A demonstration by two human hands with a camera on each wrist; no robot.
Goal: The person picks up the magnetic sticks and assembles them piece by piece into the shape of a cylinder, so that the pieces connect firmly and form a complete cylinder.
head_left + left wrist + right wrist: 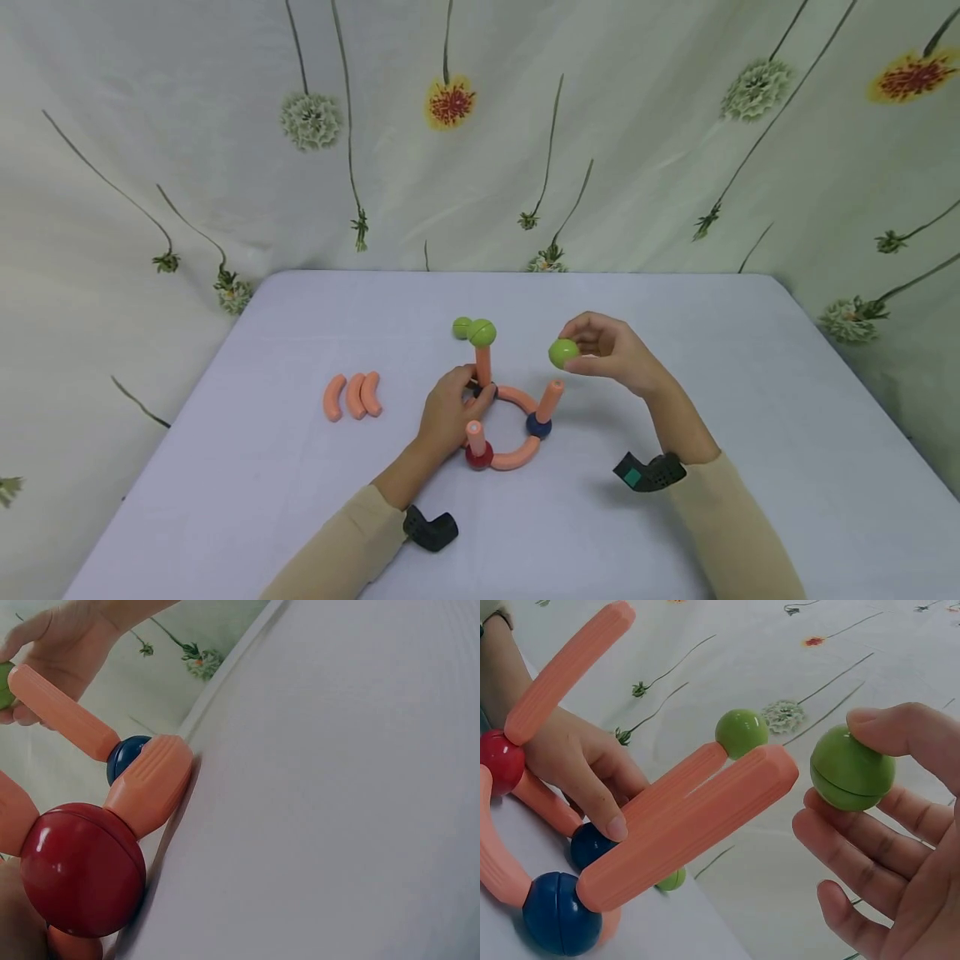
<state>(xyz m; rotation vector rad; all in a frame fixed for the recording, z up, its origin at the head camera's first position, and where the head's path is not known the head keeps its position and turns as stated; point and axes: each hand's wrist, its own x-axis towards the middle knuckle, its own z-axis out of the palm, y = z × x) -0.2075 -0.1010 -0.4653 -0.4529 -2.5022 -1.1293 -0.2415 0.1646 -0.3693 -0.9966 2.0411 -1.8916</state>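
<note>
A ring of curved orange rods (516,458) joined by balls lies mid-table. It has a red ball (480,456) at the front, a blue ball (538,426) on the right and another blue ball (591,847) at the back. An orange rod stands up from each; the back one carries a green ball (482,333). My left hand (450,412) holds the ring at the back blue ball, its thumb beside the upright. Above and right of the right-hand upright rod (690,829), my right hand (611,354) pinches a green ball (853,768), apart from that rod's tip.
Three loose curved orange rods (356,396) lie left of the ring. Behind the ring a further green ball (461,327) rests on the white table (750,375). A flower-printed cloth (637,125) hangs beyond the table's far edge.
</note>
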